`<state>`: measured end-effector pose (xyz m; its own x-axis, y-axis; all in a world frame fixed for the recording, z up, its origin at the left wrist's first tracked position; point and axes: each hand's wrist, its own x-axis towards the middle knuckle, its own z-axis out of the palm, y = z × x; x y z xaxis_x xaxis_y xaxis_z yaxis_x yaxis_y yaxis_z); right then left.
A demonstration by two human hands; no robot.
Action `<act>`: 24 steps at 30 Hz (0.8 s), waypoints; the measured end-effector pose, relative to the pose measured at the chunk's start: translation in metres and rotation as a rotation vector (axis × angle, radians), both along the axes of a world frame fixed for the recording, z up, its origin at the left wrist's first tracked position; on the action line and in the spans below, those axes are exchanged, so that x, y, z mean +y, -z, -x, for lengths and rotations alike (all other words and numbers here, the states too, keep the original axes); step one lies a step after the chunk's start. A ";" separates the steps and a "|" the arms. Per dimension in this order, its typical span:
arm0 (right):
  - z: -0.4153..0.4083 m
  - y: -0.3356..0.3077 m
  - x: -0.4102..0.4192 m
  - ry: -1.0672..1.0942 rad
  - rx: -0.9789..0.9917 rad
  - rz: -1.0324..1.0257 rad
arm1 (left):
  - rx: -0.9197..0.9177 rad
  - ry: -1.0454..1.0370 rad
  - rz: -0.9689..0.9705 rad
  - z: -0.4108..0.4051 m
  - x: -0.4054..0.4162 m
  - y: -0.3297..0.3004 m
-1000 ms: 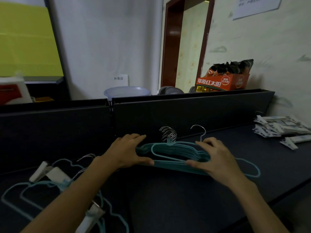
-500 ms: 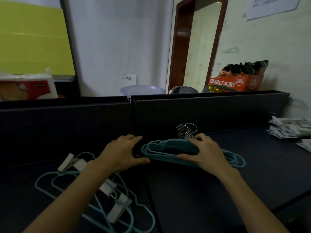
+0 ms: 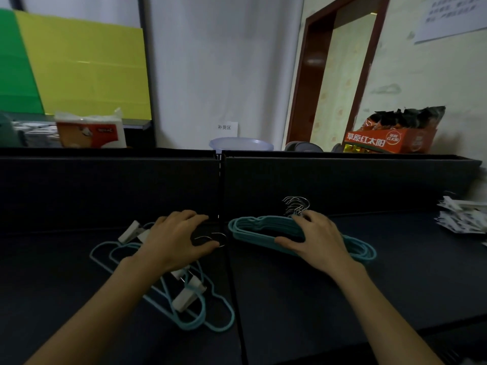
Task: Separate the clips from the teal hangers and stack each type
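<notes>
Right hand (image 3: pixel 320 239) curled over a stack of teal hangers (image 3: pixel 253 229) on the dark table (image 3: pixel 342 299), thumb on the near edge, fingers by the metal hooks (image 3: pixel 296 205). Left hand (image 3: pixel 175 239) spread, relaxed, over loose hangers (image 3: pixel 210 322) with white clips (image 3: pixel 185 299) attached. More clips piled (image 3: pixel 461 219) at far right.

On the table (image 3: pixel 316 299) we see a stack of hangers (image 3: pixel 253 227) right of centre. Hangers with clips (image 3: pixel 184 299) lie left; loose clips (image 3: pixel 461 217) far right.
</notes>
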<state>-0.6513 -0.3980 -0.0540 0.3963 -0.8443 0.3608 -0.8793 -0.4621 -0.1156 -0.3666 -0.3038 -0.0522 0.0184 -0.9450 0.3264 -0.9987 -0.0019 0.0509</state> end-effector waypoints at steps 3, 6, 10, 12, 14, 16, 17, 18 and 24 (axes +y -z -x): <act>0.003 -0.006 0.017 -0.049 -0.029 0.038 | 0.035 -0.056 0.026 0.006 0.024 -0.002; 0.005 -0.005 0.042 -0.117 -0.091 0.010 | 0.146 -0.093 0.065 0.012 0.053 0.005; 0.000 0.009 0.075 -0.196 -0.097 -0.072 | 0.196 -0.195 0.061 0.019 0.103 0.023; -0.007 0.021 0.092 -0.228 -0.095 -0.102 | 0.154 -0.268 0.026 0.019 0.128 0.032; -0.016 0.030 0.107 -0.267 -0.090 -0.124 | 0.123 -0.322 -0.016 0.016 0.151 0.039; -0.026 0.033 0.122 -0.299 -0.087 -0.145 | 0.111 -0.369 -0.049 0.008 0.172 0.043; -0.032 0.033 0.128 -0.311 -0.090 -0.143 | 0.108 -0.390 -0.053 0.003 0.181 0.043; -0.037 0.031 0.134 -0.318 -0.094 -0.136 | 0.108 -0.405 -0.046 -0.003 0.189 0.044; -0.075 0.030 0.166 -0.305 -0.117 -0.112 | 0.153 -0.396 -0.008 -0.043 0.205 0.052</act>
<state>-0.5765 -0.2319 -0.0843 0.5978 -0.7302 0.3307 -0.6806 -0.6804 -0.2718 -0.3235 -0.0986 -0.1040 0.4284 -0.8577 0.2841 -0.9016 -0.3852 0.1968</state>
